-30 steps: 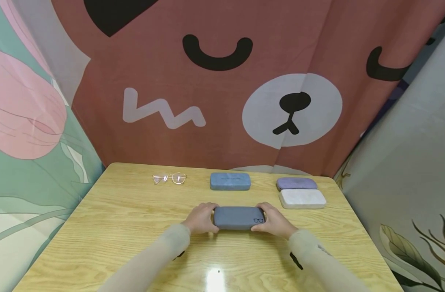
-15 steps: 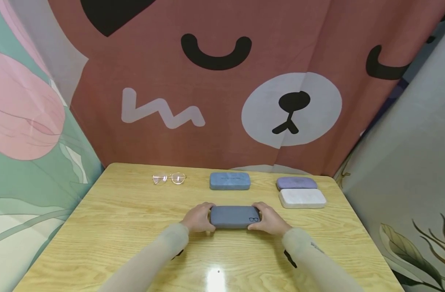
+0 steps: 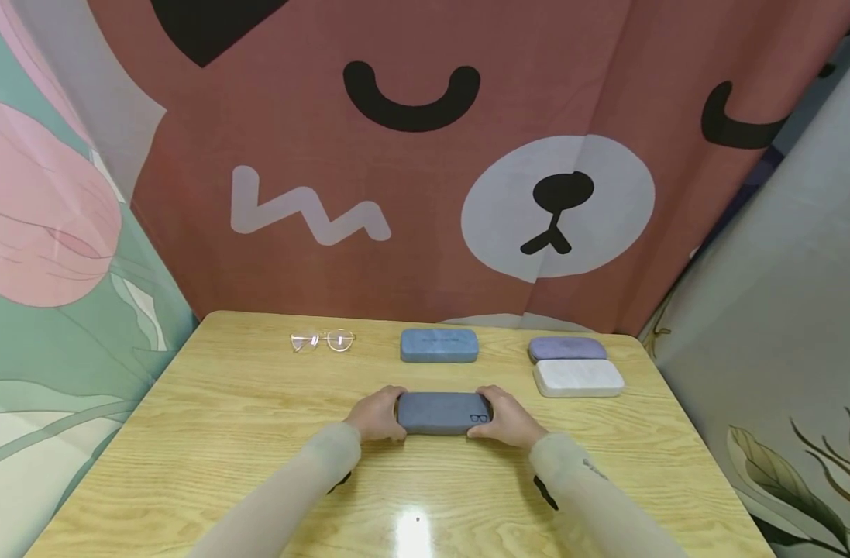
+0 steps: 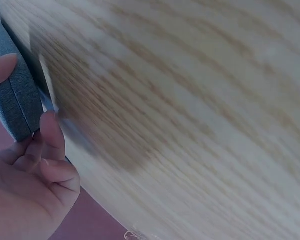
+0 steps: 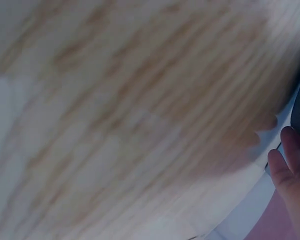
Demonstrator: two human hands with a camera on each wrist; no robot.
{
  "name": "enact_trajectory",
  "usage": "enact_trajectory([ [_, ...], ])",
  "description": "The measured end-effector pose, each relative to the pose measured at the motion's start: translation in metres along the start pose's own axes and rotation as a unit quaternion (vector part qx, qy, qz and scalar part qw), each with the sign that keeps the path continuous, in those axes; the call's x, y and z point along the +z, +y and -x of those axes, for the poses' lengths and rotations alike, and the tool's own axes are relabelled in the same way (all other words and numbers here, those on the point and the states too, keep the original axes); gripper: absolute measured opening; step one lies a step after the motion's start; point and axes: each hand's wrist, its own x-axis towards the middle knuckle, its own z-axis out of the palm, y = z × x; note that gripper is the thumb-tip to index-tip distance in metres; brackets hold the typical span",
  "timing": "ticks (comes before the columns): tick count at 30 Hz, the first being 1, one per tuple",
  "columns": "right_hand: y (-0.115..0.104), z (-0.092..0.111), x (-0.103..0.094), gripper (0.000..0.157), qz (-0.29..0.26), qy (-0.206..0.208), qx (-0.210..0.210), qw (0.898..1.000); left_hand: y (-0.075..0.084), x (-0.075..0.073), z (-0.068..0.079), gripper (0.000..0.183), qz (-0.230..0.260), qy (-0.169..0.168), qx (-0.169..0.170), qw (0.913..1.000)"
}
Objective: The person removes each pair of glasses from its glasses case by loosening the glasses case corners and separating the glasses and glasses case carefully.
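A dark grey glasses case [image 3: 443, 412] lies flat and closed near the middle of the wooden table [image 3: 222, 418], its long side facing the person, with a small glasses emblem printed near its right end. The left hand [image 3: 377, 415] cups its left end and the right hand [image 3: 506, 418] its right end, fingers curled round the short rounded ends so the case is clasped between them; the left wrist view shows a thumb and fingers [image 4: 51, 135] pressed against the case's felt-like side [image 4: 12, 95]. The case looks like a rigid shell with a matte, slightly rough covering, so it is probably light, stiff and not slippery, and should bear a firm squeeze without harm. Holding it by the two ends, as here, seems a steady way to keep it level; the long front edge, where a seam runs, is likely the place to part the lid. Farther back lie a pair of thin-framed glasses [image 3: 323, 340], a blue case [image 3: 439, 346], a purple case [image 3: 566, 349] and, just in front of it, a white case [image 3: 577, 379].
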Motion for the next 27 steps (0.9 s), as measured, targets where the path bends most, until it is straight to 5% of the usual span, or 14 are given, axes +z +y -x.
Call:
enact_trajectory([
  [17,-0.004,-0.003,0.004,0.082,0.005,-0.01,0.007,1.0,0.003,0.003,0.001,0.072,0.029,-0.011,-0.032,0.999],
  [27,-0.005,-0.006,0.004,0.08,0.023,-0.022,-0.003,0.999,-0.002,0.011,-0.003,0.073,0.026,0.002,-0.023,0.9994],
])
